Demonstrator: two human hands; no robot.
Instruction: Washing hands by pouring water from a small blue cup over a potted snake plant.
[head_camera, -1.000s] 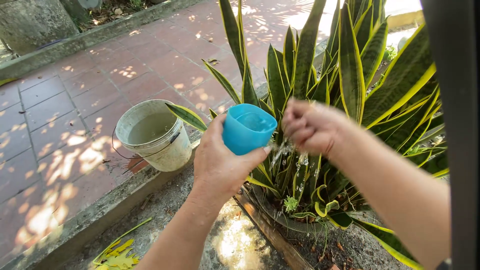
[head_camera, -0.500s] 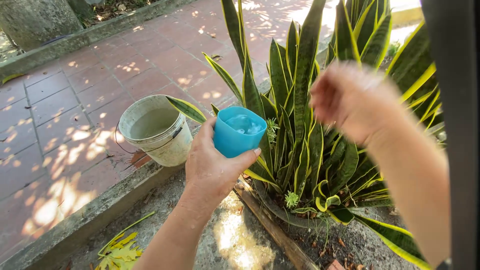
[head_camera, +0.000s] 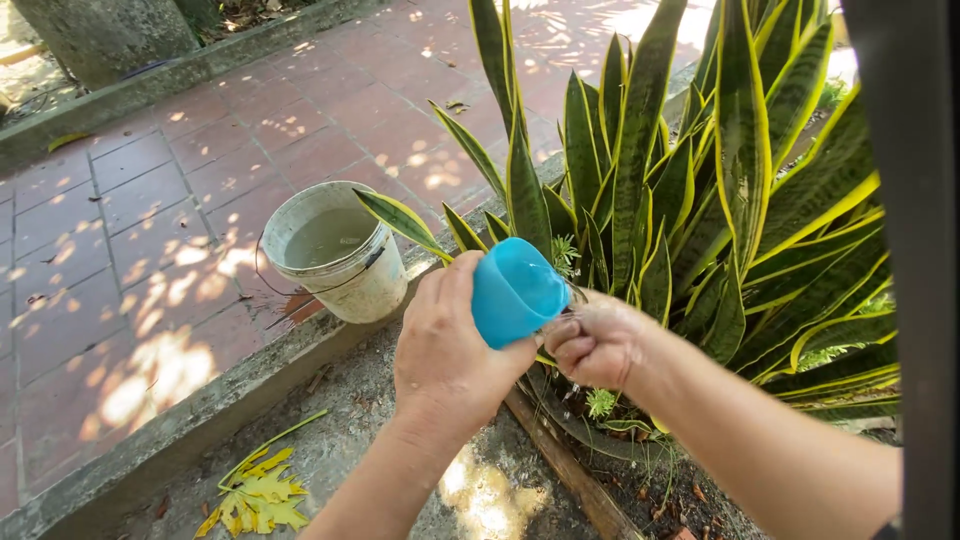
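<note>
My left hand (head_camera: 450, 350) grips a blue plastic cup (head_camera: 515, 290), tipped toward the right with water in it. My right hand (head_camera: 595, 345) is cupped with curled fingers right under the cup's rim, touching it, low over the base of a snake plant (head_camera: 680, 200) with tall green leaves edged in yellow. Both hands hang over the plant's lower leaves and the soil beneath.
A white bucket (head_camera: 385, 290) with water stands on the red brick paving (head_camera: 150, 200) just left of the hands. A concrete kerb (head_camera: 200, 420) runs diagonally below it. Yellow fallen leaves (head_camera: 255, 495) lie on the ground. A dark post (head_camera: 915, 250) fills the right edge.
My right hand dropped from high beside the leaves back down under the cup's rim. The cup has tipped further to the right.
</note>
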